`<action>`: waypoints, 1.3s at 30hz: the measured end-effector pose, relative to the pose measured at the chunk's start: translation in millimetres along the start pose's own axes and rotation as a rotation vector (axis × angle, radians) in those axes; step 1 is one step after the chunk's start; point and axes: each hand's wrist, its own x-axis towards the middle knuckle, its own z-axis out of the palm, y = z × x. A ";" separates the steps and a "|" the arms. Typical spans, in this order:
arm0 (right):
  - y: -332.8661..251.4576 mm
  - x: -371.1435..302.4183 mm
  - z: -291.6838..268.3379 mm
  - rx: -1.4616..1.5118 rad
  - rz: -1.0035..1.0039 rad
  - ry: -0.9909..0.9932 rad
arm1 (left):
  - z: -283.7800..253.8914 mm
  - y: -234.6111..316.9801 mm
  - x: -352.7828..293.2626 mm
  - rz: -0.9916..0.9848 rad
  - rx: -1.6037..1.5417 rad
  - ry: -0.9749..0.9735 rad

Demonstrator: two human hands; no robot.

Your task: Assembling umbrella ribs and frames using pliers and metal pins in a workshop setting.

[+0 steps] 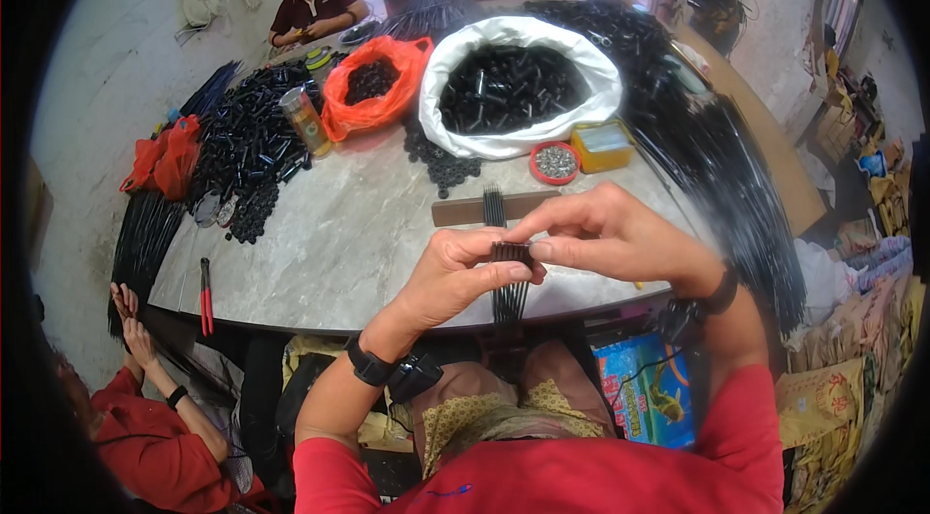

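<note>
Above the table's near edge, my left hand (453,267) is closed round a row of small dark pieces (510,251), pinched between thumb and fingers. My right hand (605,231) meets it from the right; its thumb and fingertips are pressed together at the row's right end. What those fingertips hold there is too small to make out. A bundle of thin black rods (494,207) lies across a brown wooden bar (449,213) just beyond my hands. The rods pass under the row and show again below it, pointing toward my lap.
A white sack (441,117) of short black tubes stands beyond, beside a red bag (339,107). Nearer are a red dish (534,169) of small metal parts and a yellow box (605,157). Red-handled pliers (206,306) lie left. Long black rods (727,175) line the right edge. Co-workers sit around.
</note>
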 end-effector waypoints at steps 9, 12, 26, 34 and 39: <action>-5.8 4.7 -11.0 -0.052 0.073 -0.031 | -1.2 -1.1 0.2 0.027 0.084 -0.046; -2.1 6.0 -8.9 -0.072 0.085 -0.025 | -0.2 -2.6 -0.2 0.036 0.095 -0.058; -2.4 17.5 7.4 -0.339 0.008 0.083 | 1.5 -1.4 -6.7 0.054 0.168 -0.056; 83.3 34.0 -1.3 -0.476 0.054 0.025 | 9.9 3.1 -11.0 0.141 0.157 -0.088; 136.2 42.3 23.1 -0.807 0.052 -0.259 | 11.8 -2.7 -14.5 0.211 0.181 -0.160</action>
